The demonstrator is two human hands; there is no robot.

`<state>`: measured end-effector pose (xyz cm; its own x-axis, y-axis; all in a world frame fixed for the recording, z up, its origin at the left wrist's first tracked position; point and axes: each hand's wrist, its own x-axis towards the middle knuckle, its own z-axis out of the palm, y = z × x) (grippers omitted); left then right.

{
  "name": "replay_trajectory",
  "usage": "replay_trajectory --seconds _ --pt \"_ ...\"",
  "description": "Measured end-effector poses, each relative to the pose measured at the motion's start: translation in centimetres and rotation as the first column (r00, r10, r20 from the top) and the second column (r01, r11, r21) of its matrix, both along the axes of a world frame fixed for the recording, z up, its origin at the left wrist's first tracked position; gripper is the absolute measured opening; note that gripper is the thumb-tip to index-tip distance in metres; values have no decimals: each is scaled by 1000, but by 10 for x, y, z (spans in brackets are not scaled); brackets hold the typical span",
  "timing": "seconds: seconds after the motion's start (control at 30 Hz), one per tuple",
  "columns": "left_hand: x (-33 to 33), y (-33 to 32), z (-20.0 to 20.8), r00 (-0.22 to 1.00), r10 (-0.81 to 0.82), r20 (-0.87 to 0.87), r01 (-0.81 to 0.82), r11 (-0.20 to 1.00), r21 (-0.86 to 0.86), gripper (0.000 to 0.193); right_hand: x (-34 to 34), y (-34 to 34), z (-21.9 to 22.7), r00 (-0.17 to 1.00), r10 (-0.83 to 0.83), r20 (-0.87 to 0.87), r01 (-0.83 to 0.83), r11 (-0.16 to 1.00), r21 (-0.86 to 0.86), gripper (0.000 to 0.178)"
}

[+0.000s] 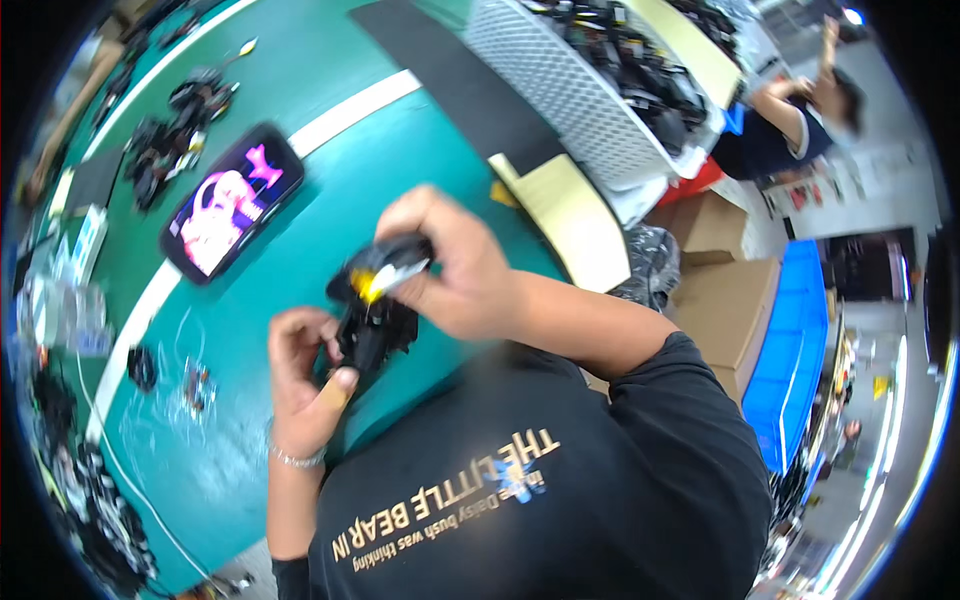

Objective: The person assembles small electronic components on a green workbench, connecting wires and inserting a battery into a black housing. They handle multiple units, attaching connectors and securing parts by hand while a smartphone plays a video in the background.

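Between my two hands, over the green table (330, 150), is a black plastic assembly (375, 335), partly smeared by motion. My left hand (302, 375) grips its lower left side, fingers curled and thumb against it. My right hand (455, 265) pinches a dark rounded part (405, 247) at the upper end, where a yellow and white piece (378, 283) shows. Whether the rounded part is joined to the assembly, I cannot tell. Fingers hide much of both.
A phone (235, 200) with a lit pink screen lies beyond my left hand. Black parts (165, 145) lie farther left; a clear bag (197, 390) lies nearer. A white crate (560, 95) of black parts stands at far right, with cardboard boxes (715, 300) and a blue bin (790, 350). Another person (800, 120) is beyond.
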<state>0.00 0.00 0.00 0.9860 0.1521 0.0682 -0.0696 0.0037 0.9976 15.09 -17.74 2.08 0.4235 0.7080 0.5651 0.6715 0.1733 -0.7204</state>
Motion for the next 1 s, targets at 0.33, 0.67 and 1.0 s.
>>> replay_trajectory --seconds 0.33,0.67,1.0 --pt "14 -4 -24 996 82 -37 -82 996 -17 22 148 -184 142 706 -102 -701 641 513 571 25" --pt "28 -27 27 975 -222 22 219 931 -291 26 359 -267 76 485 -875 -3 869 482 -115 38" --pt "30 -120 134 159 -683 713 869 440 227 40 343 -225 72 182 -693 698 976 211 -45 50"
